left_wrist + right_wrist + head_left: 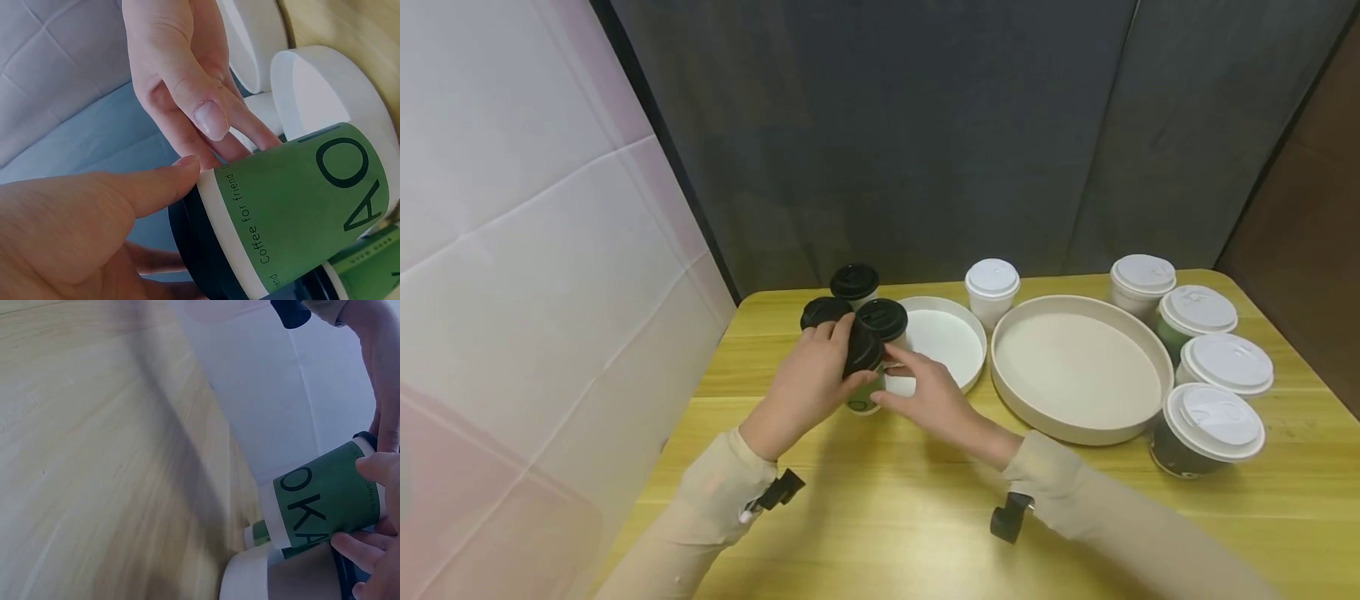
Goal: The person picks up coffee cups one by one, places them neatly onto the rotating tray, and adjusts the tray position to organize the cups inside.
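Observation:
A green paper coffee cup [300, 194] with a black lid [863, 350] stands between both hands, left of centre in the head view. My left hand [808, 367] grips it by the lid, with the thumb along the lid's edge in the left wrist view. Around the cup's other side is my right hand [932, 396], thumb and fingers spread apart. Its fingertips reach the side of the cup in the right wrist view, while its thumb stands off the cup in the left wrist view. Close behind are more black-lidded cups: a left one [822, 312], a back one [854, 282] and a right one [883, 317].
A small white round tray [951, 342] lies right of the black-lidded cups, beside a larger cream round tray [1082, 367]. One white-lidded cup [992, 287] stands behind, between them. Several white-lidded cups [1206, 429] line the table's right side. Dark panels [925, 150] rise behind the table.

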`<state>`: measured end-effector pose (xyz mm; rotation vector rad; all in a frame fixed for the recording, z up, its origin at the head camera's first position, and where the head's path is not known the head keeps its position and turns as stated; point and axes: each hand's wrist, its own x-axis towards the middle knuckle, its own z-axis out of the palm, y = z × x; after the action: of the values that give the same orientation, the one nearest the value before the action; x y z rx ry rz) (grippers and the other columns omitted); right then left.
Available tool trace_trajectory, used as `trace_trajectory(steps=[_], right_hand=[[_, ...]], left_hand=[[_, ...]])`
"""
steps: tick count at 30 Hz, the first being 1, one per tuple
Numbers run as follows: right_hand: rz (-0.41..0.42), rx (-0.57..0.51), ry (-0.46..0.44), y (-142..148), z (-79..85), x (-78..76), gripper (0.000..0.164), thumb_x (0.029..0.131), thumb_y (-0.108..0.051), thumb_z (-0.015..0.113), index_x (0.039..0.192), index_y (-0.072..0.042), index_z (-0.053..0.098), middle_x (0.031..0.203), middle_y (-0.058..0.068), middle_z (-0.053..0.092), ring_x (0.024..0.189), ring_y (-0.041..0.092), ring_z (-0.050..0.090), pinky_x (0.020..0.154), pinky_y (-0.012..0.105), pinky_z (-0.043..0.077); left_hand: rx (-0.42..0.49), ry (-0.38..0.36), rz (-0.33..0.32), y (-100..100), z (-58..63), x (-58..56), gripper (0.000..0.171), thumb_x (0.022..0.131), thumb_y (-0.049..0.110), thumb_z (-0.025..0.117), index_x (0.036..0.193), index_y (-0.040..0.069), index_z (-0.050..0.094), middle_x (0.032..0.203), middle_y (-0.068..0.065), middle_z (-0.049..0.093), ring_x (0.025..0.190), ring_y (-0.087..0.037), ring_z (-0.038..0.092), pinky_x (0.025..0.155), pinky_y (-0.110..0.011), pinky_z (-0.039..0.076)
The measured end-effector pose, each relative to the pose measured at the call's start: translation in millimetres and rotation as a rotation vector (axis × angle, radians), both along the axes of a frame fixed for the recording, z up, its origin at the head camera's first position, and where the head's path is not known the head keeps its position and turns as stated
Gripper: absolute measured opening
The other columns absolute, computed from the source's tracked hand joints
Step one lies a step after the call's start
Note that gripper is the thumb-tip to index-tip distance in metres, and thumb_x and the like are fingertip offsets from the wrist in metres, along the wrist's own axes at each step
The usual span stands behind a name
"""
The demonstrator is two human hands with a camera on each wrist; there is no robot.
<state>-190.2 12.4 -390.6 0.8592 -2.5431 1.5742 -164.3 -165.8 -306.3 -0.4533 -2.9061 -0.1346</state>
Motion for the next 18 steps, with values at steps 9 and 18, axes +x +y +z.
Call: trace_trajectory(steps=[9,18], right_hand=[[-0.027,-0.012,0.026,16.1,5.6,-0.1,0.067,0.088,-0.018,0.074,0.148,-0.012,0.045,0.14,0.01,0.06,0.116,0.025,0.068,0.102,0.043,0.053],[-0.071,-0.052,0.016,34.3,5.0,-2.8,0.061,0.087,-0.007,0.065,0.146,-0.008,0.048,0.148,0.011,0.053,0.119,0.03,0.066,0.099,0.046,0.054]], left_hand=[[0.011,0.003,-0.025,13.1,7.3,-2.4,0.085,0.086,0.044,0.074,0.147,-0.005,0.04,0.136,-0.026,0.056,0.122,-0.042,0.056,0.097,-0.051,0.055],[0.022,-0.007,-0.073,27.6,5.1,-15.1,0.083,0.087,0.046,0.072,0.148,-0.002,0.04,0.141,-0.023,0.054,0.124,-0.041,0.055,0.099,-0.05,0.054]])
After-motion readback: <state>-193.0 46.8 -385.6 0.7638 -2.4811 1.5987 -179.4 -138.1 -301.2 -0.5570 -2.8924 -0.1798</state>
